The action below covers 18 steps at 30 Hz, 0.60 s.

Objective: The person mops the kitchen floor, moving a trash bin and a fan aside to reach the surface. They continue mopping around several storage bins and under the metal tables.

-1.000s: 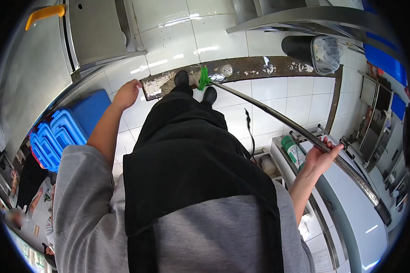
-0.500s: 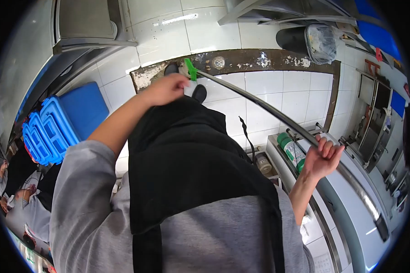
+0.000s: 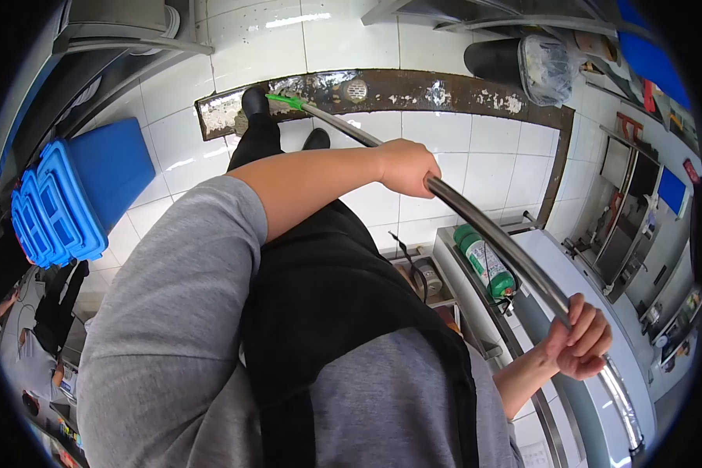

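I look down my grey sleeves and black apron at a white tiled floor. A long metal mop handle point(image 3: 483, 226) runs from the lower right to a green mop head clip point(image 3: 287, 101) by my black shoes. My left hand point(image 3: 405, 168) is closed around the middle of the handle. My right hand point(image 3: 581, 339) grips it higher up, near its upper end. The mop head rests at a dark, stained drain channel point(image 3: 413, 90) in the floor.
A stack of blue crates point(image 3: 62, 210) stands at the left. A black bin with a clear liner point(image 3: 522, 62) sits beyond the channel. A white appliance point(image 3: 600, 374) and a green bottle point(image 3: 483, 257) are at the right. Another person is partly visible at the lower left.
My left hand swung from my side across to the mop handle and closed on it. My right hand slid up the handle. The view turned to the right.
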Each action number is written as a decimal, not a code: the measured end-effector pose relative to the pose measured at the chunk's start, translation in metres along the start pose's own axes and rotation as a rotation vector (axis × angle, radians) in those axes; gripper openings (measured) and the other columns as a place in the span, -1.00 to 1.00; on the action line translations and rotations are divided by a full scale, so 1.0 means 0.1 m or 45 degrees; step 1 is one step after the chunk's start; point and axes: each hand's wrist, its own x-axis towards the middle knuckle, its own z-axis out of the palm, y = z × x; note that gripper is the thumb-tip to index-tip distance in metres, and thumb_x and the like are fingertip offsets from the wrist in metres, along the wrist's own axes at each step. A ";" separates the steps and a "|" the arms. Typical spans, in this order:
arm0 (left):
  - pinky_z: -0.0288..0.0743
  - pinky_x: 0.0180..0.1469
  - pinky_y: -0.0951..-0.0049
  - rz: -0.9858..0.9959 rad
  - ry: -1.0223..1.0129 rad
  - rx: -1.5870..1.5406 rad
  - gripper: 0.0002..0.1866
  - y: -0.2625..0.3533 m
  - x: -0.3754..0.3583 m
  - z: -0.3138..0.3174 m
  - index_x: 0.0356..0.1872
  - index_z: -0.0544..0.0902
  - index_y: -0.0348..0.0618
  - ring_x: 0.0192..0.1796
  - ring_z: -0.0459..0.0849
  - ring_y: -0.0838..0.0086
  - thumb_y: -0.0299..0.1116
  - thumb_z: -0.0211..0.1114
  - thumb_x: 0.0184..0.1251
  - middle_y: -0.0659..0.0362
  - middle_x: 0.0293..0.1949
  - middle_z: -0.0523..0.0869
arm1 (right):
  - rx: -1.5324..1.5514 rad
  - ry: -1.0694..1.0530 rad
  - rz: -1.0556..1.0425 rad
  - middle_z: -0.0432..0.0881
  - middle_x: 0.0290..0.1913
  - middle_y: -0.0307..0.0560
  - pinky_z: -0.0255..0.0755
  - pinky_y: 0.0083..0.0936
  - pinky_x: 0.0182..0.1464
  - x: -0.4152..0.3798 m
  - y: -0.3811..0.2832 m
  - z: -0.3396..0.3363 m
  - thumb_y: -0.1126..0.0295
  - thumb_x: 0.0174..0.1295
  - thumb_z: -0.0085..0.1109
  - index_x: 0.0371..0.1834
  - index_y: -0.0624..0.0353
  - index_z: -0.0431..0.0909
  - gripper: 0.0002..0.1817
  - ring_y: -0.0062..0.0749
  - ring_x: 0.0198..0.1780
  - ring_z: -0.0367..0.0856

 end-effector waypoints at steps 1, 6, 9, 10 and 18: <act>0.40 -0.41 0.17 -0.045 0.136 0.046 -0.64 0.02 0.00 0.04 -0.65 0.51 -0.05 -0.49 0.58 0.10 -0.03 0.31 0.13 0.12 -0.66 0.55 | 0.090 -0.024 0.038 0.31 -0.77 -0.50 0.15 -0.52 -0.21 0.04 -0.02 -0.02 0.10 0.01 0.52 -0.70 -0.16 0.31 -0.54 -0.62 -0.58 0.28; 0.42 -0.41 0.21 -0.095 0.949 0.148 -0.52 0.09 0.21 0.30 -0.73 0.37 -0.07 -0.52 0.55 0.13 -0.02 0.31 0.21 0.17 -0.70 0.49 | -0.033 0.945 -0.134 0.16 -0.67 -0.36 0.12 -0.44 -0.11 0.52 -0.21 0.38 0.18 0.38 0.14 -0.56 0.00 0.25 -0.62 -0.49 -0.45 0.20; 0.39 -0.39 0.22 -0.011 1.263 0.115 -0.52 0.05 0.19 0.36 -0.74 0.36 -0.08 -0.52 0.53 0.15 -0.06 0.33 0.21 0.17 -0.70 0.49 | 0.010 0.306 0.104 0.13 -0.69 -0.37 0.11 -0.42 -0.14 0.61 -0.25 0.28 0.10 0.48 -0.08 -0.63 -0.04 0.19 -0.54 -0.51 -0.49 0.15; 0.39 -0.39 0.22 -0.015 1.265 0.114 -0.52 0.03 0.17 0.36 -0.74 0.36 -0.08 -0.52 0.53 0.15 -0.06 0.33 0.21 0.17 -0.70 0.49 | -0.014 0.238 0.081 0.13 -0.71 -0.38 0.11 -0.41 -0.17 0.65 -0.22 0.35 0.10 0.52 -0.23 -0.68 -0.08 0.13 -0.50 -0.54 -0.55 0.10; 0.24 -0.39 0.30 -0.207 1.321 -0.263 -0.52 -0.55 -0.37 0.37 -0.64 0.28 -0.14 -0.51 0.36 0.19 -0.31 0.52 0.05 0.11 -0.67 0.38 | -0.404 -0.234 0.050 0.24 -0.76 -0.37 0.17 -0.43 -0.42 0.68 0.69 1.34 -0.01 0.38 0.04 -0.68 -0.01 0.19 -0.48 -0.55 -0.68 0.22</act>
